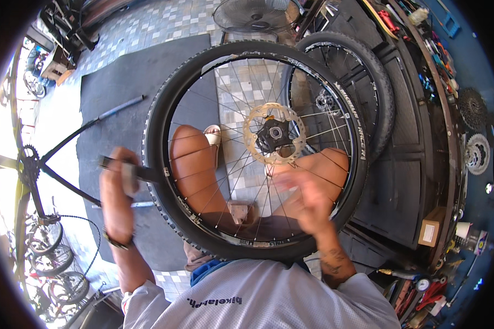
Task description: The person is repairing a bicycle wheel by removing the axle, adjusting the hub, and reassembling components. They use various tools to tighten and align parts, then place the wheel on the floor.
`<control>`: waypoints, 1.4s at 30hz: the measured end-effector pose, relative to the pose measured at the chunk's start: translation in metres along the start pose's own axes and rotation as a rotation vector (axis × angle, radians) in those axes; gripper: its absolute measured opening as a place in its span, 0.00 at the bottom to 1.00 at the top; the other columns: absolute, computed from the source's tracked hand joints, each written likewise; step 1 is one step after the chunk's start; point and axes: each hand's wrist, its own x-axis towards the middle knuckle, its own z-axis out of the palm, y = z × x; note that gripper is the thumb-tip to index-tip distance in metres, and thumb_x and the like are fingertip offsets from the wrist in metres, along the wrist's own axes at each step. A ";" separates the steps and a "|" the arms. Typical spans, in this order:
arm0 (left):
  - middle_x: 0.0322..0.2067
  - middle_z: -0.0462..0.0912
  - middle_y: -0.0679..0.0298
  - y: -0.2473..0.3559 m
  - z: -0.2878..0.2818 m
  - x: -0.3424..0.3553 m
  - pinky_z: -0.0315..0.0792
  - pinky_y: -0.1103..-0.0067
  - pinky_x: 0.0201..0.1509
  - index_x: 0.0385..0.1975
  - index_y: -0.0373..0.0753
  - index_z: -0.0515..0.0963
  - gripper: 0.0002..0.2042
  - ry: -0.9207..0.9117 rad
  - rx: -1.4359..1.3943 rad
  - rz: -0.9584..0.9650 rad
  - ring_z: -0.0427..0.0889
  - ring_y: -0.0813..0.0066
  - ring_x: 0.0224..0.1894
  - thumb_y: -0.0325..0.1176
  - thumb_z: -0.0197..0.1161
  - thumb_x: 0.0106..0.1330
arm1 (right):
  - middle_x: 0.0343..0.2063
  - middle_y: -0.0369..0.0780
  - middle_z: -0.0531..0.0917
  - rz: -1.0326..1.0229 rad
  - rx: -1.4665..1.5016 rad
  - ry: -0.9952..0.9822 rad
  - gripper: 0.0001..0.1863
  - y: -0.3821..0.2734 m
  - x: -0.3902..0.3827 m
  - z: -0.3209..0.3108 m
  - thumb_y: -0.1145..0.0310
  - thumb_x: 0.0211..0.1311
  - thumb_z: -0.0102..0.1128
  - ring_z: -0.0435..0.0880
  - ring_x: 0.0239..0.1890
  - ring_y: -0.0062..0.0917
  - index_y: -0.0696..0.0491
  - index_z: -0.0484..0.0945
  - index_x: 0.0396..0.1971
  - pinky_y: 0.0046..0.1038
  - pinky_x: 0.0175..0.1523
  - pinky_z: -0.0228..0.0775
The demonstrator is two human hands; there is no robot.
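A bicycle wheel (160,118) with a knobby black tyre is in front of me, over my bare legs. Thin spokes run to its hub (275,132), which carries a large brake disc (249,143). Closed at the wheel's left side, my left hand (119,171) grips a dark bar-shaped tool (147,174) that reaches the tyre; blur hides its exact kind. My right hand (308,200) is over the spokes, below and right of the disc. Motion smears its fingers, and I make out nothing in them.
Behind the wheel, to the right, a second wheel (387,90) leans on a dark cabinet (406,181). A floor fan (255,16) stands ahead. A bicycle frame (41,164) with a crank is at left. A black mat (112,82) covers the tiles. Tools crowd the right-hand bench.
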 end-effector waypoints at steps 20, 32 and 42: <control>0.49 0.81 0.50 0.025 0.122 -0.087 0.81 0.61 0.39 0.57 0.31 0.69 0.45 -0.534 0.170 0.021 0.90 0.54 0.35 0.71 0.71 0.61 | 0.49 0.44 0.83 0.243 1.038 -0.071 0.23 -0.002 -0.043 0.063 0.57 0.86 0.50 0.86 0.41 0.25 0.59 0.68 0.66 0.29 0.39 0.81; 0.44 0.77 0.51 0.028 0.145 -0.096 0.82 0.61 0.35 0.52 0.31 0.71 0.44 -0.558 0.470 0.210 0.86 0.49 0.33 0.72 0.69 0.59 | 0.38 0.36 0.78 0.007 1.660 0.377 0.22 0.000 -0.050 0.036 0.56 0.86 0.49 0.77 0.31 0.18 0.57 0.70 0.64 0.24 0.34 0.70; 0.44 0.74 0.52 -0.021 0.205 -0.147 0.83 0.68 0.26 0.51 0.37 0.75 0.36 -0.825 0.785 0.387 0.88 0.57 0.35 0.66 0.72 0.60 | 0.34 0.40 0.81 -0.089 0.663 0.582 0.19 0.027 -0.058 -0.064 0.60 0.85 0.51 0.81 0.35 0.24 0.61 0.74 0.60 0.33 0.43 0.79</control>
